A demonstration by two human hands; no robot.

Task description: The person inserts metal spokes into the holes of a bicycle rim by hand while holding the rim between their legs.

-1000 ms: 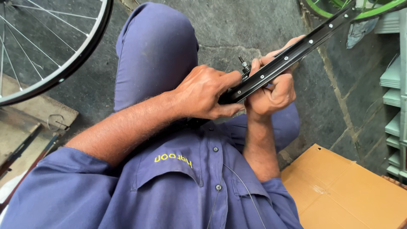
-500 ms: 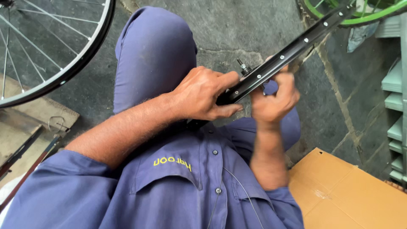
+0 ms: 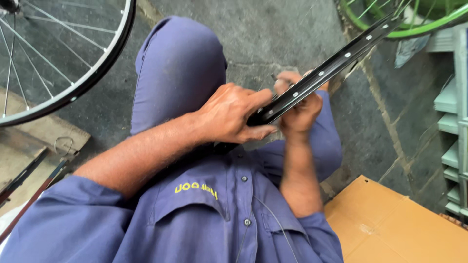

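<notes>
A black bicycle rim (image 3: 336,65) with a row of spoke holes runs diagonally from my lap up to the upper right. My left hand (image 3: 234,114) grips its lower end, thumb along the rim's edge. My right hand (image 3: 300,104) is behind the rim from below, fingers curled at its far side, pinching a small thin metal part (image 3: 274,78) next to a spoke hole. I sit in blue work clothes, my left knee (image 3: 178,63) raised under the hands.
A spoked black wheel (image 3: 73,73) leans at the upper left. A green-rimmed wheel (image 3: 414,27) lies at the top right. A brown cardboard sheet (image 3: 399,219) is at the lower right, pale green shelves (image 3: 453,122) at the right edge, dark metal strips (image 3: 29,185) at the left.
My right hand has slid up the rim and shifted its grip toward a higher spoke hole. The rim has tilted slightly. The left hand holds the same spot.
</notes>
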